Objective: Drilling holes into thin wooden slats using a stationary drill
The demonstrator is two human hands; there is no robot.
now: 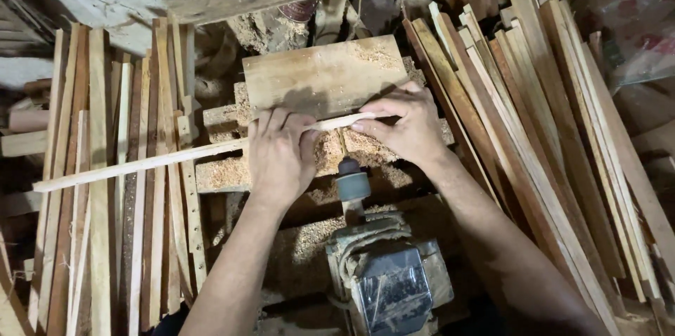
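Motor housing point(390, 287) sat just below both hands. Left hand point(280, 157) and right hand point(404, 125) both gripped one thin wooden strip point(140, 164) over the sawdust-covered block point(323, 76).

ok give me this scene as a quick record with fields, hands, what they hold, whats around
left hand: left hand gripping the long thin pale wooden strip
right hand: right hand pressing the strip's other end
surface: flat pale wooden board dusted with sawdust
below the strip: grey motor with a short spindle
left side: stack of wooden slats
right side: pile of reddish wooden slats

Pale tan strip point(140, 165), reddish-brown slats point(534, 132), grey motor point(390, 283).
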